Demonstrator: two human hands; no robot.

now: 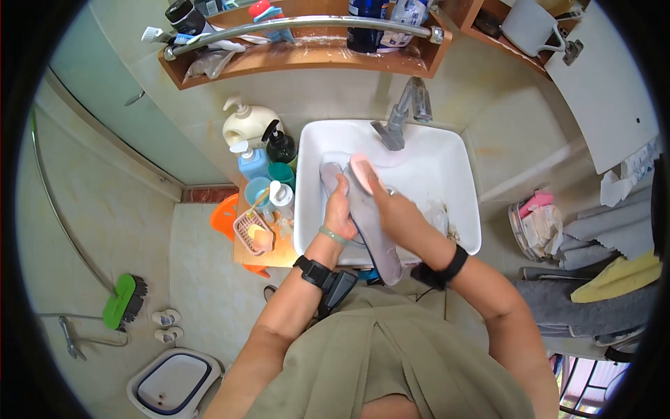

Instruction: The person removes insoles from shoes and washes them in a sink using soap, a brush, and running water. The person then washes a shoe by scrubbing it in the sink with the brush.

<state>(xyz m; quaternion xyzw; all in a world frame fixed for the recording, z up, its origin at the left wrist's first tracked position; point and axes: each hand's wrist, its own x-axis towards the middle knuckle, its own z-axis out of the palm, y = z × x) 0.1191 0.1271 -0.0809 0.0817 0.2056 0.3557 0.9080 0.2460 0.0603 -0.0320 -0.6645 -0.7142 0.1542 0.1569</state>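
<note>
Over the white sink (pixel 453 167), my left hand (pixel 340 215) is closed on a long grey insole (pixel 373 234), holding it by its left edge. My right hand (pixel 401 218) grips a pink brush (pixel 363 171), which lies against the upper part of the insole. A second greyish insole (pixel 329 174) shows partly behind my left hand, inside the sink; most of it is hidden. The near end of the held insole reaches past the front rim of the sink. Above the basin stands the grey faucet (pixel 399 122).
Pump bottles, a blue cup (pixel 257 190) and a pink soap basket (pixel 254 232) crowd the wooden stand left of the sink. A shelf (pixel 300 52) with a metal rail spans the wall above. Towels (pixel 600 300) hang at the right.
</note>
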